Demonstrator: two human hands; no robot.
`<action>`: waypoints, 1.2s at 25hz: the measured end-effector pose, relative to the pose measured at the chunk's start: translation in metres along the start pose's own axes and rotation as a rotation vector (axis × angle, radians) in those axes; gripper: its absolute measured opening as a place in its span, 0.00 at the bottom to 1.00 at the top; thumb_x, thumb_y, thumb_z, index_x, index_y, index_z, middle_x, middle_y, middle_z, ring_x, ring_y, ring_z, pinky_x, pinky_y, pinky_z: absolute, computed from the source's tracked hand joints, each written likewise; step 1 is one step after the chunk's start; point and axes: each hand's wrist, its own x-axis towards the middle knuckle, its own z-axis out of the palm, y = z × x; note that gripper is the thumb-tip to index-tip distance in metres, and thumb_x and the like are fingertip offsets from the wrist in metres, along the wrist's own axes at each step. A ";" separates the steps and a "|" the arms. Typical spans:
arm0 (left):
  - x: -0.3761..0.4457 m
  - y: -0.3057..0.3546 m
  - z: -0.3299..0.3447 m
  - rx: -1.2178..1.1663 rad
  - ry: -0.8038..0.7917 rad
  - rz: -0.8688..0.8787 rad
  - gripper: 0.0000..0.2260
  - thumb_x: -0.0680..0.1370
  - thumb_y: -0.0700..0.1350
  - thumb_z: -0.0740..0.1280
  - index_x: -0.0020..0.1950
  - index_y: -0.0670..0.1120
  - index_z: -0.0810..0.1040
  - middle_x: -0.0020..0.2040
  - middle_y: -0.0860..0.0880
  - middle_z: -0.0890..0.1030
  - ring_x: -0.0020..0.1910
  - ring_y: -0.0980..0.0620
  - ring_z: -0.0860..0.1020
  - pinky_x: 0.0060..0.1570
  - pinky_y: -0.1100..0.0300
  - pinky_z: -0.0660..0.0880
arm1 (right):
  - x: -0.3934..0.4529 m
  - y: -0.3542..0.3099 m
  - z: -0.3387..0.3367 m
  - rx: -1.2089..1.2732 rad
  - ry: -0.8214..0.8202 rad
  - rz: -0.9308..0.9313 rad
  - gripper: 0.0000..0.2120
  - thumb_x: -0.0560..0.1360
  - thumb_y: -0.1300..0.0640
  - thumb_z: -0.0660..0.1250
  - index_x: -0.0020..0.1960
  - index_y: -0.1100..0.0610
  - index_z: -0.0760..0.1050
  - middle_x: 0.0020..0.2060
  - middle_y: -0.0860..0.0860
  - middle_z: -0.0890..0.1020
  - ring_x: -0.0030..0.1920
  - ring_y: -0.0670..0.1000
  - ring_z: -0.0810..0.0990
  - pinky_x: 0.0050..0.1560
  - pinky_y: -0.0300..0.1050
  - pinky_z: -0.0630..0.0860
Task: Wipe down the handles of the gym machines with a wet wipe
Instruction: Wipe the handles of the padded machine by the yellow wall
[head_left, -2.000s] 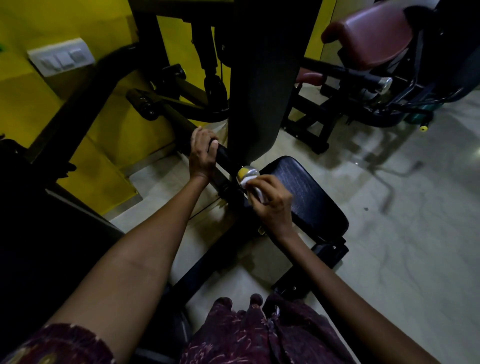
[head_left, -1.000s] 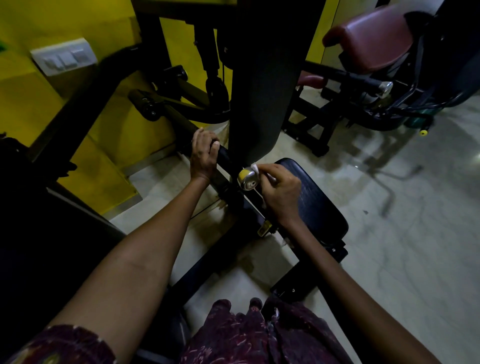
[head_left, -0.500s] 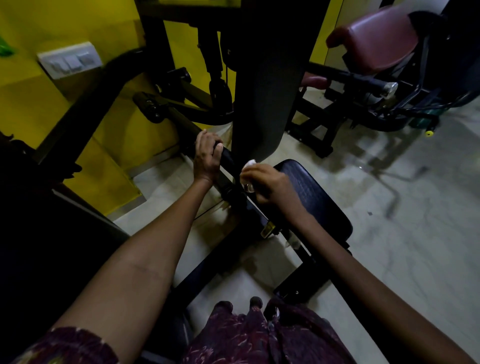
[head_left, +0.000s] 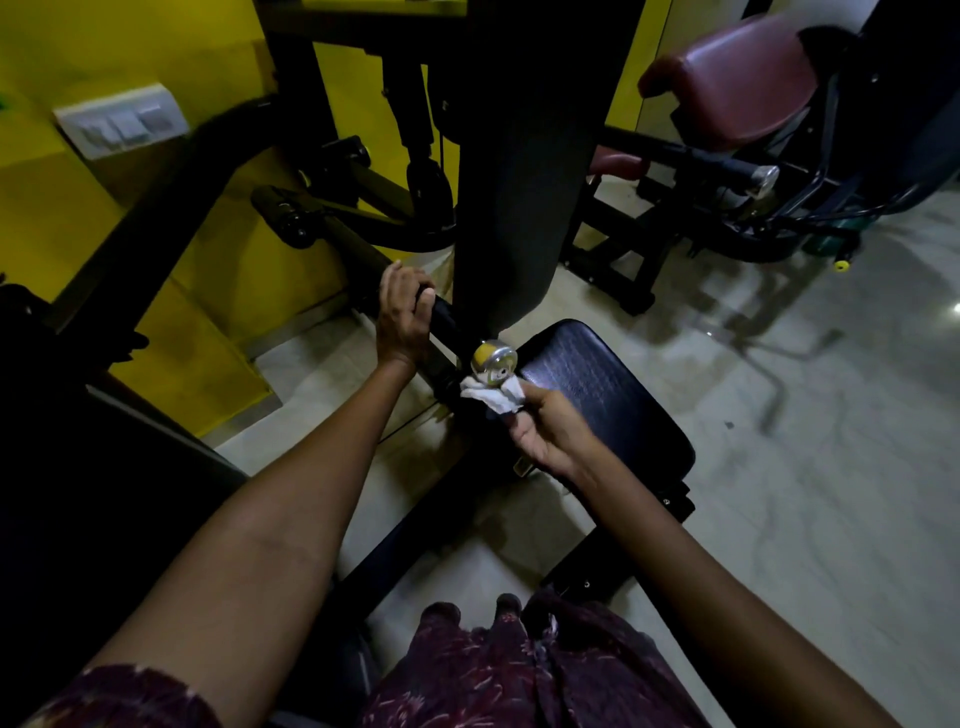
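Right hand (head_left: 550, 434) is pinching a crumpled white wet wipe (head_left: 493, 396) and pressing it against the underside of the chrome end cap (head_left: 493, 359), at six o'clock of it. Left hand (head_left: 402, 317) is curling around the black handle (head_left: 441, 317), at ten o'clock from the cap. Judging by this, one handle is being finished; the far machine's chrome-tipped handle (head_left: 748, 174), at two o'clock, is probably waiting.

The handle (head_left: 441, 319) is a black bar running slantwise down from the machine's dark frame, ending in a round, shiny metal cap (head_left: 494, 360) with a yellow glint on its left side. The wet wipe (head_left: 491, 397) is white and crumpled, bunched right under the cap and touching its lower edge.
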 end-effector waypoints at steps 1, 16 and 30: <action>0.000 0.001 0.000 0.002 -0.002 0.002 0.22 0.77 0.51 0.51 0.46 0.35 0.75 0.47 0.37 0.76 0.62 0.34 0.69 0.66 0.48 0.61 | 0.002 0.003 -0.002 0.129 -0.015 0.075 0.26 0.56 0.77 0.73 0.54 0.77 0.72 0.46 0.70 0.79 0.42 0.63 0.83 0.46 0.49 0.79; -0.002 0.008 -0.004 -0.003 -0.048 -0.052 0.24 0.76 0.54 0.50 0.48 0.35 0.75 0.51 0.37 0.76 0.67 0.37 0.66 0.62 0.55 0.61 | 0.006 -0.016 0.006 -1.894 -0.377 -1.563 0.11 0.70 0.63 0.62 0.41 0.63 0.83 0.44 0.56 0.85 0.49 0.55 0.82 0.57 0.43 0.71; -0.002 0.008 -0.005 -0.020 -0.080 -0.075 0.25 0.75 0.55 0.51 0.49 0.36 0.76 0.54 0.38 0.76 0.68 0.38 0.64 0.63 0.61 0.57 | 0.001 -0.009 0.007 -0.810 0.239 -0.697 0.12 0.77 0.63 0.63 0.58 0.64 0.77 0.48 0.54 0.82 0.43 0.41 0.79 0.46 0.37 0.77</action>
